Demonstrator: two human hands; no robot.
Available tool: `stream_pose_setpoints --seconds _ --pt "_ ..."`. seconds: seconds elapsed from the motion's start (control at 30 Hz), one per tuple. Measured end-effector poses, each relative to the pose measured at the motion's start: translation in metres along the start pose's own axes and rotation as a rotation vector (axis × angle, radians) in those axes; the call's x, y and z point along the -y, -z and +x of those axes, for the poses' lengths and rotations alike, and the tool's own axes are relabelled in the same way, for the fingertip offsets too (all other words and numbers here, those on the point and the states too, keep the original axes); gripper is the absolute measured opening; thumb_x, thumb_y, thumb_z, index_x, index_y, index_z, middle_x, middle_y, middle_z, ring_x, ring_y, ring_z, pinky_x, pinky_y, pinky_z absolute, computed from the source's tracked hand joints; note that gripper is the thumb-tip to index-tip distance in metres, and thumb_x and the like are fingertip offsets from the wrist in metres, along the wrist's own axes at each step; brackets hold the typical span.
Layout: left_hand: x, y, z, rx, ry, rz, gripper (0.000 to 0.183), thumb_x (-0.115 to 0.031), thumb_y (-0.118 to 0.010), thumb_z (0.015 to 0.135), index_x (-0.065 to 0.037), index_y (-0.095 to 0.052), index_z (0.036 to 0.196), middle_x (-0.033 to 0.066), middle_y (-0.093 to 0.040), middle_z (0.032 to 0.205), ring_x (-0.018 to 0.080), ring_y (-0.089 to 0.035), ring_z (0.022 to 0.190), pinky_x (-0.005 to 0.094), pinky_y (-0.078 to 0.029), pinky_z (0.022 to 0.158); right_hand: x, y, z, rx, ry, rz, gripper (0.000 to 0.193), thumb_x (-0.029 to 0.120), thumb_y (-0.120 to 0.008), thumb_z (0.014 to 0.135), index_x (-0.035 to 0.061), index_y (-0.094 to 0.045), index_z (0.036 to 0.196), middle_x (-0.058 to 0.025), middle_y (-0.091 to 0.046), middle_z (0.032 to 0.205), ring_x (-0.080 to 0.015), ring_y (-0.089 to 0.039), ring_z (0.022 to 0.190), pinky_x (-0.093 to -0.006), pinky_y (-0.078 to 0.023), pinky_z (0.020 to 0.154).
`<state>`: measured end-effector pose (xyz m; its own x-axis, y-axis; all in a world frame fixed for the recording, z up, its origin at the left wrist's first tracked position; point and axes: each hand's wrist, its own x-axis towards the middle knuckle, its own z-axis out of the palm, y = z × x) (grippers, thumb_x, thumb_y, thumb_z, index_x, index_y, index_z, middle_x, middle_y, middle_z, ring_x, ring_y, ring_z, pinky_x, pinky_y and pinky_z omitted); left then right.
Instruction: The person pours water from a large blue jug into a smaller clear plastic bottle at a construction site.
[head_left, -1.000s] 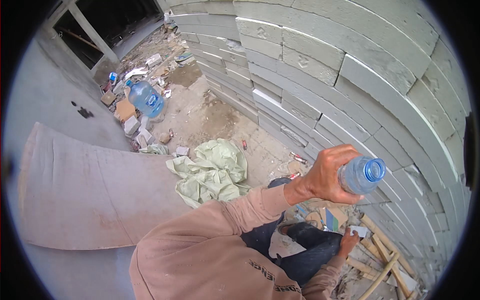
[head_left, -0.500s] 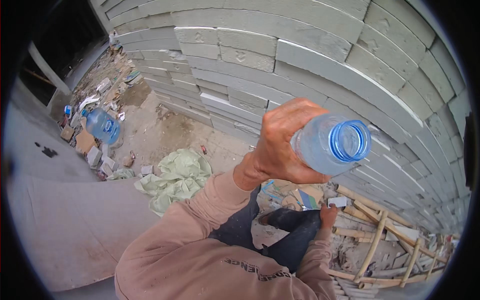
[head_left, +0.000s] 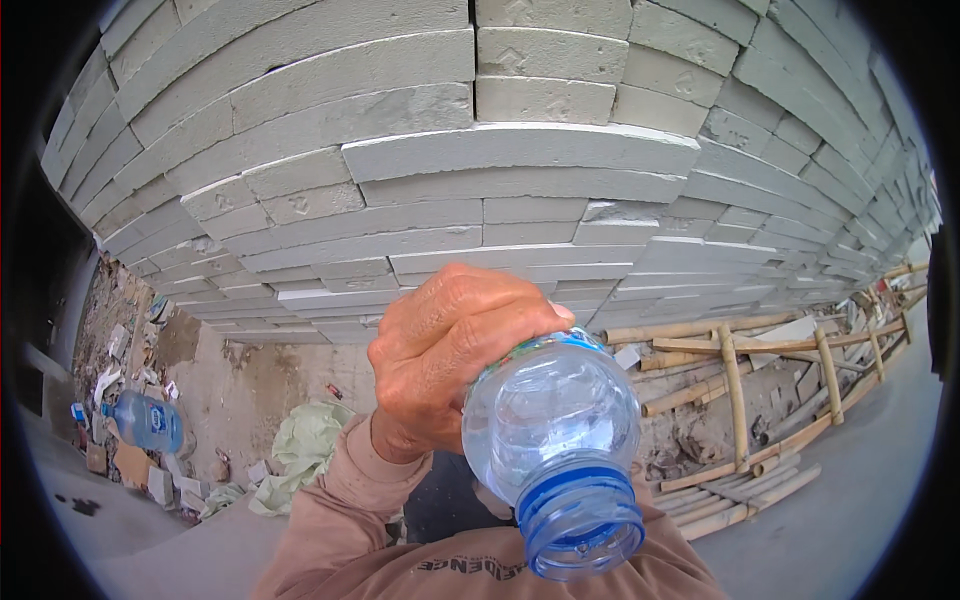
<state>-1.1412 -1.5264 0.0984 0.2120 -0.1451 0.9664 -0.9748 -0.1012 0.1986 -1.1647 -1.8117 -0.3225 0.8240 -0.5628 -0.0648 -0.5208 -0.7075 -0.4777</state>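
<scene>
My left hand [head_left: 455, 350] grips a clear plastic bottle [head_left: 550, 410], its fingers wrapped round the body near the base. The bottle has no cap on it, and its blue-ringed mouth tilts down toward me, close to my chest. A colourful label shows partly beside the fingers. How much liquid is inside I cannot tell. My right hand is out of sight, hidden behind the bottle and my body.
Stacked pale grey blocks [head_left: 520, 150] form a wall ahead. At the left, a large blue water jug [head_left: 145, 422] lies among rubble, with a pale green sack [head_left: 300, 455] on the ground nearer me. A bamboo ladder [head_left: 735, 400] and loose poles lie at the right.
My left hand has brought the bottle down and in toward me, tipping its mouth my way. My view has swung right. My right hand, earlier by my knee with a small white object, is no longer visible.
</scene>
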Motion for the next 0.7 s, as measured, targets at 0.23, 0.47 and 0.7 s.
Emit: stream_pose_setpoints --seconds 0.23,0.47,0.7 --pt "0.003 -0.013 0.016 -0.081 -0.237 -0.135 0.038 -0.011 -0.081 0.062 -0.003 -0.071 0.097 0.0095 -0.07 0.083 0.0223 -0.068 0.073 0.0303 -0.054 0.062 -0.006 -0.014 0.005 -0.023 0.032 -0.011 0.049 0.039 -0.068 0.078 0.0055 -0.063 0.113 -0.0185 -0.056 0.123 -0.0391 -0.058 0.111 -0.0496 -0.048 0.092" --pt "-0.012 -0.018 0.016 -0.042 -0.061 -0.096 0.036 -0.011 -0.081 0.062 -0.003 -0.071 0.096 0.009 -0.069 0.082 0.0214 -0.068 0.071 0.0296 -0.054 0.059 0.011 0.001 0.006 0.024 -0.041 -0.03 0.049 0.04 -0.068 0.077 0.0065 -0.063 0.113 -0.019 -0.056 0.122 -0.0405 -0.058 0.111 -0.0506 -0.049 0.091" --pt "-0.019 -0.016 0.03 -0.017 -0.148 -0.077 0.037 -0.013 -0.082 0.062 -0.004 -0.071 0.096 0.0076 -0.069 0.082 0.0201 -0.068 0.072 0.0295 -0.054 0.059 0.014 0.003 -0.002 0.031 -0.087 -0.053 0.05 0.04 -0.068 0.076 0.0057 -0.063 0.112 -0.0199 -0.055 0.124 -0.0412 -0.058 0.112 -0.0502 -0.048 0.093"
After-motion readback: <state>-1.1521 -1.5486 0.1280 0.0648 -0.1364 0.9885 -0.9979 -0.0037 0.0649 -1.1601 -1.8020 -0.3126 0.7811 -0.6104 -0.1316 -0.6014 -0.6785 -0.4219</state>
